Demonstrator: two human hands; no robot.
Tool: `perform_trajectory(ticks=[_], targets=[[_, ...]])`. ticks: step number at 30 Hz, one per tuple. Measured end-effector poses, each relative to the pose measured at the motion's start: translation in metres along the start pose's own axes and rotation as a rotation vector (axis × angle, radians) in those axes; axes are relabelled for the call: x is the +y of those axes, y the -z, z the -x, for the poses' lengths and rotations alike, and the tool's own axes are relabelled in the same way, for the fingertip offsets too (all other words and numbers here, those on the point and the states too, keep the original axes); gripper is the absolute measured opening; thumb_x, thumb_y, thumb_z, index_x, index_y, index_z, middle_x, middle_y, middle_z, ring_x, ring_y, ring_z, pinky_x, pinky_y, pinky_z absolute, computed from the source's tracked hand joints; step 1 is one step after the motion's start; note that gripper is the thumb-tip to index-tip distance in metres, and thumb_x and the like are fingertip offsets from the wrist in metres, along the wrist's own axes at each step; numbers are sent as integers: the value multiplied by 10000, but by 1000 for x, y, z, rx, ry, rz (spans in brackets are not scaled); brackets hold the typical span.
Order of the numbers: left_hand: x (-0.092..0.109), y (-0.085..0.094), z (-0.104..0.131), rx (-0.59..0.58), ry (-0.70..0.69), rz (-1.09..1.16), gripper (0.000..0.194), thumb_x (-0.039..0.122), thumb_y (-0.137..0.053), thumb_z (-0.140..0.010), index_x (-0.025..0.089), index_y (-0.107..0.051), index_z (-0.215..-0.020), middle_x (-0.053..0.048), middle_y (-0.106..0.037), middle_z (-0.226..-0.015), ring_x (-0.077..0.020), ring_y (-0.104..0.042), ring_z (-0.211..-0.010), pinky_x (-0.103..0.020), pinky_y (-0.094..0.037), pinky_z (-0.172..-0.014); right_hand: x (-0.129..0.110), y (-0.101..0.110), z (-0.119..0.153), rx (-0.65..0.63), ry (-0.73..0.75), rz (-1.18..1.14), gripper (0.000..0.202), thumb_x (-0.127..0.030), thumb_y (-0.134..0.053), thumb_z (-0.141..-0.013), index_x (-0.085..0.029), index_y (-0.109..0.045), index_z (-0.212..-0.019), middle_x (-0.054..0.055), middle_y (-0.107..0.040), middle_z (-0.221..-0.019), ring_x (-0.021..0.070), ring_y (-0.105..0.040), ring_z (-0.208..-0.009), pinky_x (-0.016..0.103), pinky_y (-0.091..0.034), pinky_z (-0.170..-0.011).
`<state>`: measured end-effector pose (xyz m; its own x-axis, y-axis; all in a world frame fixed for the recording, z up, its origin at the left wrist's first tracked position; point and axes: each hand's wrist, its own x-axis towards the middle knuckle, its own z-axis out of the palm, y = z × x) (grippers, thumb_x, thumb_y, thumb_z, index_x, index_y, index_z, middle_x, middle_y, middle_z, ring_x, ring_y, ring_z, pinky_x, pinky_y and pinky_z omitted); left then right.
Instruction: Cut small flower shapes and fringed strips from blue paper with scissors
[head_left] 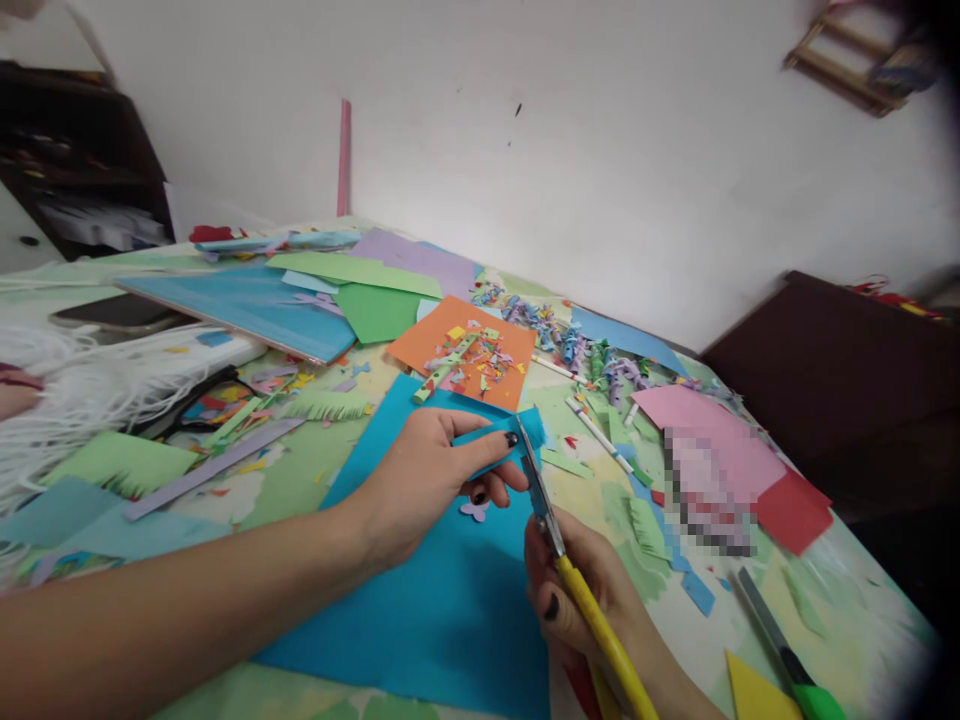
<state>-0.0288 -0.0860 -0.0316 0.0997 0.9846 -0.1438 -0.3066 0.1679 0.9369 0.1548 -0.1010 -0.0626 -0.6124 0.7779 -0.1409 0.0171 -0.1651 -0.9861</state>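
My left hand (450, 465) pinches a narrow strip of blue paper (531, 428) between thumb and fingers. In my right hand (592, 580) is a pair of scissors with yellow handles (600, 625). Their metal blades point up and away, lying against the strip near its right end. Whether the blades are fully closed is hard to make out. Below both hands lies a large blue sheet (420, 610). A small lilac paper butterfly-like cutout (474, 511) rests on it, under my left fingers.
An orange sheet (412, 345) bearing paper scraps lies beyond my hands. Curled paper pieces (570, 345) line the back. White cord (45, 430) and a phone (120, 312) are at left; pink paper (705, 420) and a green-handled cutter-like tool (787, 655) at right.
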Motion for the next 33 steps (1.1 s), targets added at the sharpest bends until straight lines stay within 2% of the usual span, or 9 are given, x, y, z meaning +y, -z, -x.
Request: perform_trajectory(ticks=[8,17,24,33], targets=[[1,-2,1,-5,11,0,230,290,-616,-782,136,-623,-612,-33,-655,-576,-94,-538,-467,-214,-383,-454,8,4,-5,-44,122,3,480,-617,-653,-714,-215,-393,-740,-74,-334,-606,35,-197,-396,176,-184,-321],[-1,-1,3,-2,2,-24,237,292,-609,-774,142,-626,-591,-32,-653,-555,-96,-532,-453,-210,-366,-440,6,5,-2,-94,149,12,484,-614,-655,-718,-214,-384,-744,-80,-314,-601,40,-193,-415,167,-168,-326],[-1,-3,2,2,-7,-14,220,280,-599,-779,147,-621,-605,-30,-658,-563,-97,-532,-457,-216,-370,-446,9,9,-2,-87,143,56,454,-585,-653,-737,-206,-403,-758,-65,-330,-622,51,-212,-436,187,-158,-354],[0,-4,3,8,-10,-25,219,279,-605,-779,151,-617,-601,-30,-661,-572,-97,-538,-467,-217,-380,-460,8,5,0,-82,123,-3,423,-528,-678,-747,-207,-403,-752,-65,-319,-636,55,-212,-446,188,-158,-358]])
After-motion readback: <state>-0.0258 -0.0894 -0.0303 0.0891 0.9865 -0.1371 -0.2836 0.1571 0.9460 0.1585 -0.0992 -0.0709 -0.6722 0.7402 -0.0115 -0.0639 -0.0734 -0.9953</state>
